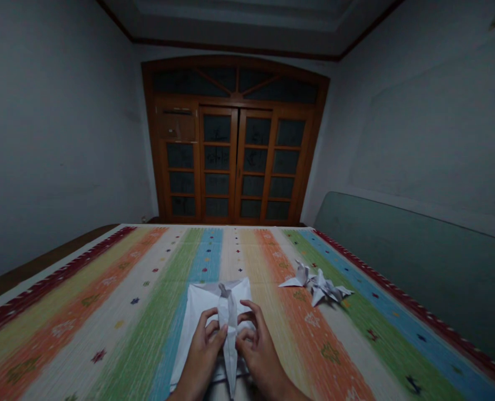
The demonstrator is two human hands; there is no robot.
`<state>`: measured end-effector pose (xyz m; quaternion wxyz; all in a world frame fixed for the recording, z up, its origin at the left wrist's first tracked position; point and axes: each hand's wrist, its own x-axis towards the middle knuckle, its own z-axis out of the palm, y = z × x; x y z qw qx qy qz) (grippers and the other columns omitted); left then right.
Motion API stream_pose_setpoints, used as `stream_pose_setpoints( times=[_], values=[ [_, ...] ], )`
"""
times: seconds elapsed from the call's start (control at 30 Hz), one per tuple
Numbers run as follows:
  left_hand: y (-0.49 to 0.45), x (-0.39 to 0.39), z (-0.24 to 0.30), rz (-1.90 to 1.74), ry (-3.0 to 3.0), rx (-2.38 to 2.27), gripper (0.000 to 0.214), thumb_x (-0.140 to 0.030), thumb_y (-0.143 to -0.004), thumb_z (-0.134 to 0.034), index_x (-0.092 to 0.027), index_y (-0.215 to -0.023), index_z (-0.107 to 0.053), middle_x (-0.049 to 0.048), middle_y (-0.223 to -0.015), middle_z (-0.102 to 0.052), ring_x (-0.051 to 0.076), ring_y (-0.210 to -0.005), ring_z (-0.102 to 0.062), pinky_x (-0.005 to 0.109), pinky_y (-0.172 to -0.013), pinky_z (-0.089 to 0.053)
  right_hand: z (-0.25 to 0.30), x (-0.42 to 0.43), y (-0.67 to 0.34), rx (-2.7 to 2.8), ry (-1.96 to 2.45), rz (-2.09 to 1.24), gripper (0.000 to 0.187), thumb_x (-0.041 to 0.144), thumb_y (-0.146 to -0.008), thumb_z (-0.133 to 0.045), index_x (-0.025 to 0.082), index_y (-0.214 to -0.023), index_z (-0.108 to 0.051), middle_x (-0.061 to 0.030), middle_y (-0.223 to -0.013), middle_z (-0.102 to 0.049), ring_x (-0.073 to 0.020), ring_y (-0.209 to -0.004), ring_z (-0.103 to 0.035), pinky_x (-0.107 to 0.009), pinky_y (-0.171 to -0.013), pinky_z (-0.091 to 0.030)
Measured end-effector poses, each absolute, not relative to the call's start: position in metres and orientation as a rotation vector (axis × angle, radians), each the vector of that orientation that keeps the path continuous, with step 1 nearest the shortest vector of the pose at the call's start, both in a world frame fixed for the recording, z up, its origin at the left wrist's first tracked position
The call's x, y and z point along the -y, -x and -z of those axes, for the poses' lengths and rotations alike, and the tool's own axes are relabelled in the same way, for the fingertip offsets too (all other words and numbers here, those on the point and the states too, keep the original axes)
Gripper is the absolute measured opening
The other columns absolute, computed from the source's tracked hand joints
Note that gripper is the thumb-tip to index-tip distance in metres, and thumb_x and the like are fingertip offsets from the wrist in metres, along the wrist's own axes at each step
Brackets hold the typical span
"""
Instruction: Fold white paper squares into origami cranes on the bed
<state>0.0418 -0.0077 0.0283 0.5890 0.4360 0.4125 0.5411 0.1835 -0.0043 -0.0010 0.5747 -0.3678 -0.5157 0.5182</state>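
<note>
A narrow folded paper figure (pixel 229 340), white and pointed toward me, stands between my two hands. My left hand (pixel 208 345) has its thumb and curled fingers pressed against the figure's left side. On the other side, my right hand (pixel 256 342) pinches the paper with thumb and bent fingers. Beneath both hands lies a stack of white paper sheets (pixel 191 320), partly covered by them. The figure's far end rises to a small bent tip above the sheets.
Several folded white paper figures (pixel 320 287) lie clustered to the right. A striped, colourful cloth (pixel 139 317) covers the table. Beyond it stands a wooden door with glass panes (pixel 237 161). A greenish padded backrest (pixel 398 239) runs along the right wall.
</note>
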Motion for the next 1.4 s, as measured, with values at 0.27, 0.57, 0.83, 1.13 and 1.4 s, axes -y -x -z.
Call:
stream_pose_setpoints(
  times=[0.27, 0.57, 0.83, 1.13, 1.4],
  values=[
    [-0.043, 0.006, -0.033, -1.316, -0.994, -0.976, 0.064, -0.056, -0.070, -0.082, -0.024, -0.116, -0.050, 0.0083, -0.100, -0.076, 0.030, -0.083, -0.077, 0.037, -0.072, -0.060, -0.005, 0.009, -0.181, 1.304, 0.794, -1.196, 0.064, 0.020, -0.073, -0.076, 0.029, -0.130, -0.048, -0.0036, -0.113, -0.057, -0.0101, -0.068, -0.061, -0.022, -0.061, -0.049],
    [-0.042, 0.003, -0.028, -1.322, -1.173, -0.993, 0.053, -0.055, -0.073, -0.080, -0.022, -0.107, -0.056, 0.0040, -0.092, -0.071, 0.024, -0.074, -0.074, 0.033, -0.065, -0.059, -0.007, 0.002, -0.187, 1.307, 0.874, -1.209, 0.029, 0.049, -0.089, -0.068, 0.021, -0.094, -0.061, 0.0010, -0.082, -0.060, -0.0119, -0.061, -0.054, -0.022, -0.056, -0.045],
    [-0.042, 0.002, -0.028, -1.311, -1.265, -0.998, 0.047, -0.057, -0.072, -0.082, -0.021, -0.096, -0.064, 0.0039, -0.088, -0.071, 0.022, -0.070, -0.070, 0.031, -0.065, -0.057, -0.013, -0.003, -0.187, 1.291, 0.911, -1.145, 0.048, 0.064, -0.077, -0.077, 0.019, -0.080, -0.064, 0.0018, -0.067, -0.059, -0.0129, -0.054, -0.053, -0.022, -0.050, -0.042],
    [-0.037, -0.005, -0.030, -1.330, -1.255, -0.988, 0.048, -0.062, -0.067, -0.083, -0.019, -0.079, -0.066, 0.0033, -0.075, -0.070, 0.025, -0.075, -0.068, 0.033, -0.072, -0.055, -0.010, -0.002, -0.185, 1.112, 0.890, -1.160, 0.046, 0.038, -0.071, -0.084, 0.025, -0.104, -0.054, 0.0048, -0.078, -0.060, -0.0122, -0.056, -0.056, -0.021, -0.052, -0.044],
    [-0.039, -0.008, -0.019, -1.345, -1.160, -0.947, 0.055, -0.057, -0.069, -0.083, -0.026, -0.100, -0.049, -0.0030, -0.081, -0.065, 0.016, -0.057, -0.065, 0.022, -0.046, -0.047, -0.006, -0.002, -0.187, 1.208, 0.881, -1.074, 0.032, 0.036, -0.079, -0.077, 0.025, -0.092, -0.050, 0.0045, -0.082, -0.055, -0.0141, -0.064, -0.058, -0.024, -0.059, -0.048]
  ],
)
